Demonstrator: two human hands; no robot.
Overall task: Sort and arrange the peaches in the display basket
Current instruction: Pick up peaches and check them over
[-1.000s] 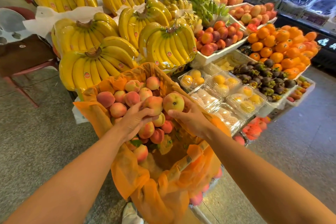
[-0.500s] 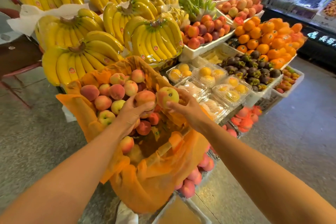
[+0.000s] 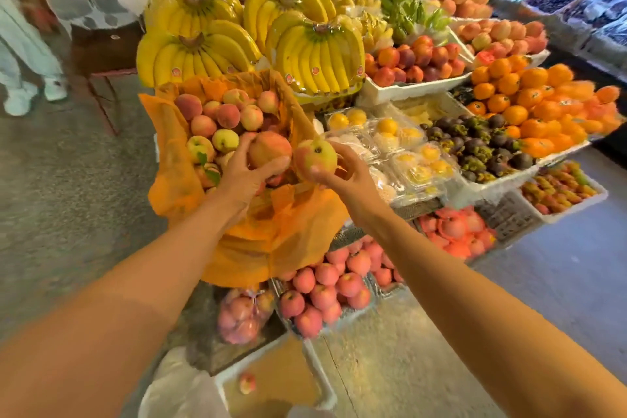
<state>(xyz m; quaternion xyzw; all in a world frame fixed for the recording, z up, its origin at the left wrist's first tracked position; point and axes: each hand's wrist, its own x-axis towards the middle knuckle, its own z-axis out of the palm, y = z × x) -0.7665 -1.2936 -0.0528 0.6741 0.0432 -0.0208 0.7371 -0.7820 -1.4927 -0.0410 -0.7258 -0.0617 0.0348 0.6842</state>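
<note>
Above the orange-lined display basket [image 3: 176, 159], the left hand [image 3: 242, 176] curls its fingers round a large pink peach [image 3: 270, 149], while the right hand [image 3: 342, 176] grips a yellow-green peach [image 3: 315, 157] just beside it (its stem pit faces the camera). More peaches [image 3: 217, 119] are heaped in the basket's far half, below the banana bunches [image 3: 315, 51].

Banana bunches [image 3: 315, 54], oranges [image 3: 529, 95], dark mangosteens [image 3: 481, 149], clear boxes of yellow fruit [image 3: 407, 146], pink apples lower down [image 3: 325, 288]
</note>
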